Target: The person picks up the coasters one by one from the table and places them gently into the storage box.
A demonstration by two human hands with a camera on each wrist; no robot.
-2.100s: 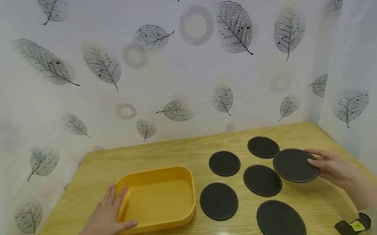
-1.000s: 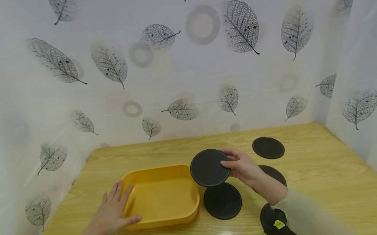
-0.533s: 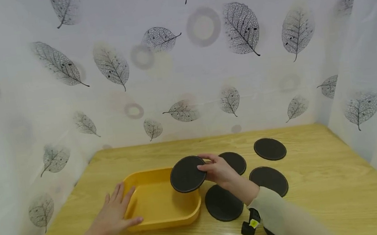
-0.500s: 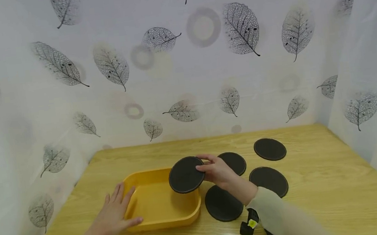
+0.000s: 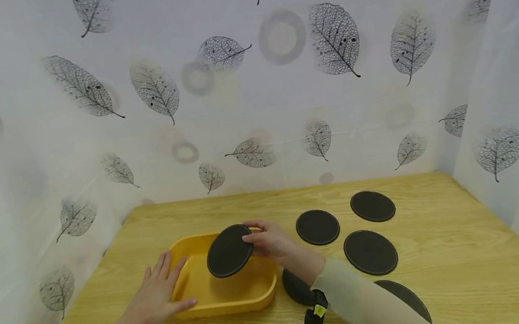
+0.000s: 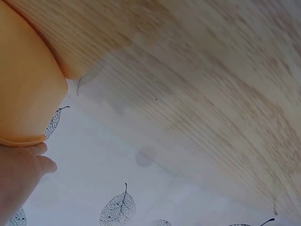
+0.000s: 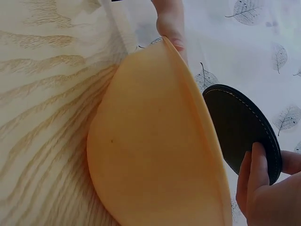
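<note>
A round black coaster [image 5: 229, 251] with a stitched edge is tilted over the yellow bin [image 5: 227, 307]. My right hand [image 5: 272, 242] pinches it by its right edge, thumb on the upper face and fingers beneath. The right wrist view has the same coaster [image 7: 242, 127] raised just beyond the bin's rim, its stitching plain. My left hand [image 5: 152, 294] rests on the bin's left side with fingers spread straight over the rim and the thumb along the front edge. In the left wrist view, fingertips [image 6: 44, 164] touch the rim of the bin [image 6: 28, 80].
More black coasters lie flat on the wooden table [image 5: 465, 267] right of the bin: one at the back [image 5: 372, 206], one nearer the bin [image 5: 317, 227], another mid-table [image 5: 371, 252]. My right forearm [image 5: 364, 299] partly covers two others. A leaf-patterned curtain [image 5: 253, 104] surrounds the table.
My right hand has picked the coaster up from the table's right side and carried it left over the bin, tilting it more steeply. The left hand has stayed on the bin.
</note>
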